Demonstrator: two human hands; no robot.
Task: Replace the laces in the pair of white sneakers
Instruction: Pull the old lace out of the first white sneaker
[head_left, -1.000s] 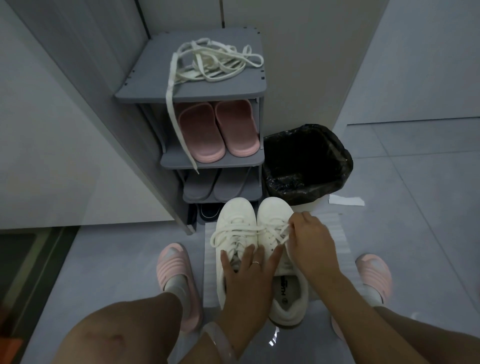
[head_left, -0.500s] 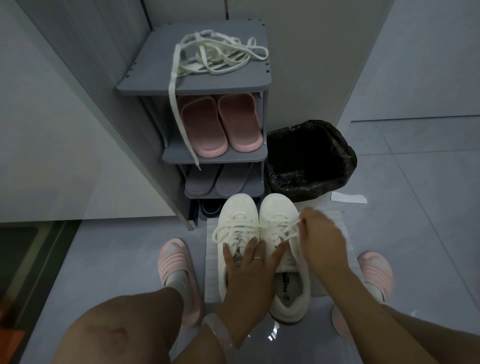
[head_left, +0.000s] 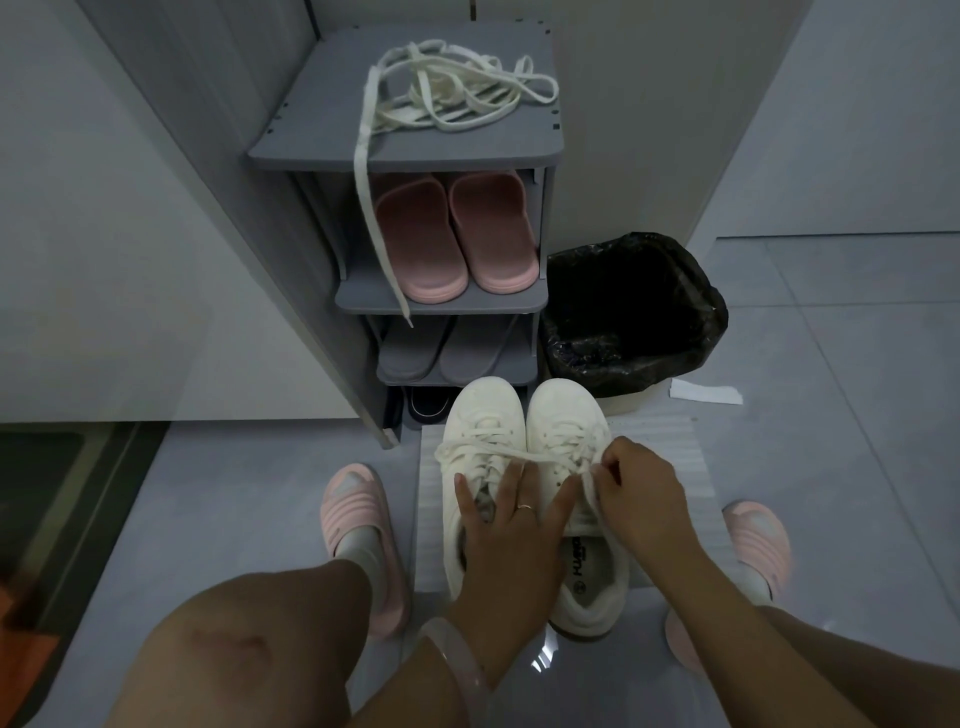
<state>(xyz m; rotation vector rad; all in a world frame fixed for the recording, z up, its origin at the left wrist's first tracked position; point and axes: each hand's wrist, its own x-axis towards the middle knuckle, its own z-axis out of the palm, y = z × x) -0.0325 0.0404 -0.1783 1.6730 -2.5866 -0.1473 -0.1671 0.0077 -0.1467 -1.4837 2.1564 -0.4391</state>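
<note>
Two white sneakers stand side by side on a white mat (head_left: 670, 447), toes pointing away from me: the left sneaker (head_left: 483, 415) and the right sneaker (head_left: 566, 410). Both are laced. My left hand (head_left: 511, 525) lies flat with spread fingers across both tongues. My right hand (head_left: 639, 488) pinches a lace end (head_left: 589, 486) at the right sneaker's upper eyelets. A tangle of loose white laces (head_left: 457, 93) lies on top of the grey shoe rack (head_left: 311, 150), with one end hanging down its front.
The rack holds pink slippers (head_left: 457, 234), grey slippers (head_left: 441, 348) and a dark shoe at the bottom. A bin with a black bag (head_left: 634, 317) stands right of it, a paper scrap (head_left: 706, 392) beside. My feet in pink slippers (head_left: 363, 525) flank the mat.
My right hand has drawn the lace end a little to the right, away from the right sneaker's eyelets. My left hand stays on the tongues. The view has tilted slightly downward.
</note>
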